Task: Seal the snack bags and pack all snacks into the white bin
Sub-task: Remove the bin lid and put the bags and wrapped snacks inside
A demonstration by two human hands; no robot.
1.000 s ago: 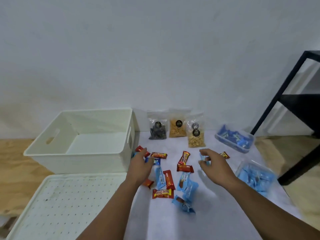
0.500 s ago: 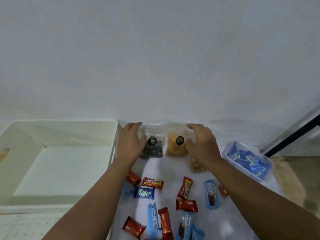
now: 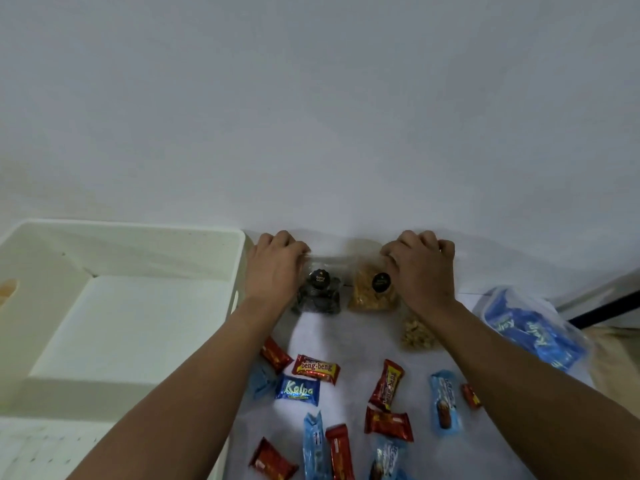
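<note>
Three clear snack bags stand against the wall. My left hand [image 3: 277, 268] has its fingers curled on the top left corner of the dark snack bag [image 3: 318, 292]. My right hand [image 3: 420, 271] is closed over the top right of the orange snack bag [image 3: 370, 296]. The pale nut bag [image 3: 417, 332] lies lower, half hidden by my right forearm. The white bin [image 3: 138, 234] sits to the left with nothing in it. Several loose wrapped bars lie nearer me, among them a red beng-beng bar [image 3: 316, 368] and a blue Kalpa pack [image 3: 298, 389].
A clear plastic bag of blue Kalpa packs [image 3: 533, 330] lies at the right edge of the white cloth. A perforated white lid [image 3: 34, 452] lies in front of the bin. A dark frame leg [image 3: 595, 315] shows at far right.
Both hands have reached from the loose bars up to the bags at the wall and closed on their tops. The camera has moved in and tilted toward the wall.
</note>
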